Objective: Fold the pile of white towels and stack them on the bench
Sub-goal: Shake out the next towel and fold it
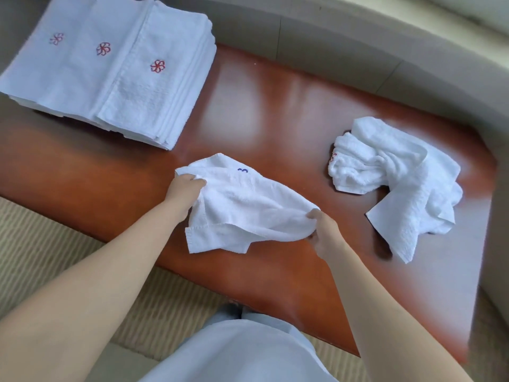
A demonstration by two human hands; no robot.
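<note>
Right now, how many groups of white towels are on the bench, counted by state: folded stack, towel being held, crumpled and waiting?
Folded stack, far left of the bench: 1 (number of layers cannot be told)
Towel in the grip of both hands, left hand, right hand: 1
Crumpled heap, right side: 1 (number of towels in it cannot be told)
Total: 3 groups

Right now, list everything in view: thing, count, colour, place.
folded stack: one stack, count of towels unclear, white with red flower marks, far left of bench
held towel: one, white with a blue mark, near edge of bench, middle
crumpled towels: count unclear, white, right of bench
bench: one, glossy reddish-brown wood
carpet: beige, striped, below bench
left hand: grips the held towel's left end
right hand: pinches its right end
</note>
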